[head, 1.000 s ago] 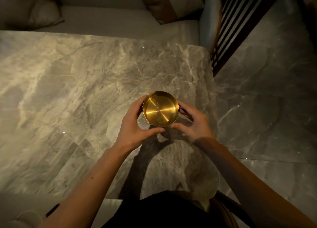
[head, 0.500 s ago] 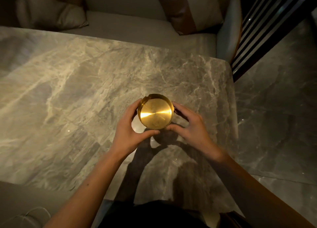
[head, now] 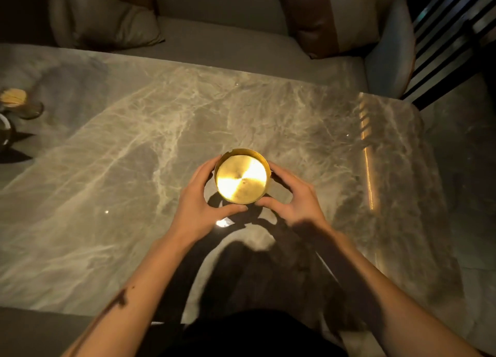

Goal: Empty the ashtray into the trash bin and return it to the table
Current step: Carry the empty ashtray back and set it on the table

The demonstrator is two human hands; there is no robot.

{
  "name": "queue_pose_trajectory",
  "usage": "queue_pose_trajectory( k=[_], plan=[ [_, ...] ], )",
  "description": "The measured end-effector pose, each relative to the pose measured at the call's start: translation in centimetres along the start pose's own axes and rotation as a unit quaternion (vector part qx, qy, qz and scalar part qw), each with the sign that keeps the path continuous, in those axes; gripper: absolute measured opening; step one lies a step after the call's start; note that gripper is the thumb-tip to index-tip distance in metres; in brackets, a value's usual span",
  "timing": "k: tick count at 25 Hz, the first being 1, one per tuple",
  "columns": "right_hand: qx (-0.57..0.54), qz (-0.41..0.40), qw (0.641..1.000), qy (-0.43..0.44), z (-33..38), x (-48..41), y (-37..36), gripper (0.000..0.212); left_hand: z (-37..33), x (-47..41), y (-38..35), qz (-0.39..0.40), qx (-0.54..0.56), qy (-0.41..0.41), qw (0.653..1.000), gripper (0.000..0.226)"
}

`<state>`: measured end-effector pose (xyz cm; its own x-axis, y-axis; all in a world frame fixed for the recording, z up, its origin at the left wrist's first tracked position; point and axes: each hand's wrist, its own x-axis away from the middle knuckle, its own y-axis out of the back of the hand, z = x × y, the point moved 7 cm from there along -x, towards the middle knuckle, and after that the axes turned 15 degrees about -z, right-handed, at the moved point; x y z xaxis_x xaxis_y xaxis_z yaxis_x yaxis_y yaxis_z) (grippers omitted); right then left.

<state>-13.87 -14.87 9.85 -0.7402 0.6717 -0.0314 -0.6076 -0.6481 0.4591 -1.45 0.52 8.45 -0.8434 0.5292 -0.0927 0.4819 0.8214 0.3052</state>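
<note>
Brass ashtray (head: 242, 179) upright, opening upward, between both hands

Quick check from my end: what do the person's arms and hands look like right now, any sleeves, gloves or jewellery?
Both forearms are bare, with no sleeves in view. The left hand and right hand wear no gloves, and no rings, watch or bracelet are visible. A dark patch crosses the left forearm; shadow or mark, unclear in this dim light.

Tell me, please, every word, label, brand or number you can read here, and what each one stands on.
None: no readable text shows anywhere.
The gold ashtray, held between the left hand and right hand, shows bare metal.
The marble table is unmarked.
</note>
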Motion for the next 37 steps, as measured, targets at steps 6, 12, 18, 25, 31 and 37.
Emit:
queue_pose_trajectory(
  k=[6, 12, 18, 25, 31, 37],
  plan=[
    [-0.007, 0.034, 0.999, 0.021, 2.6, -0.6, -5.2, 0.074, 1.1, -0.1, 5.5, -0.029, -0.011, 0.007, 0.999, 0.096],
    [-0.027, 0.083, 0.995, 0.056, 4.1, -0.8, -8.9, 0.072, 1.9, 1.3, 9.6, -0.093, -0.043, 0.041, 0.994, 0.099],
    [-0.026, 0.152, 0.984, 0.085, 6.6, -0.5, -15.9, 0.072, 4.0, 3.2, 16.0, -0.157, -0.059, 0.070, 0.983, 0.098],
    [0.011, 0.192, 0.976, 0.106, 11.4, 0.7, -31.2, 0.075, 12.5, 4.0, 29.4, -0.202, -0.025, 0.140, 0.969, 0.095],
    [0.034, 0.227, 0.969, 0.089, 13.8, 4.3, -44.2, 0.065, 19.8, 5.3, 41.0, -0.189, -0.082, 0.140, 0.968, 0.100],
    [0.059, 0.290, 0.949, 0.114, 16.6, 7.5, -53.0, 0.066, 25.6, 9.4, 48.1, -0.240, -0.103, 0.206, 0.943, 0.099]
  ],
)
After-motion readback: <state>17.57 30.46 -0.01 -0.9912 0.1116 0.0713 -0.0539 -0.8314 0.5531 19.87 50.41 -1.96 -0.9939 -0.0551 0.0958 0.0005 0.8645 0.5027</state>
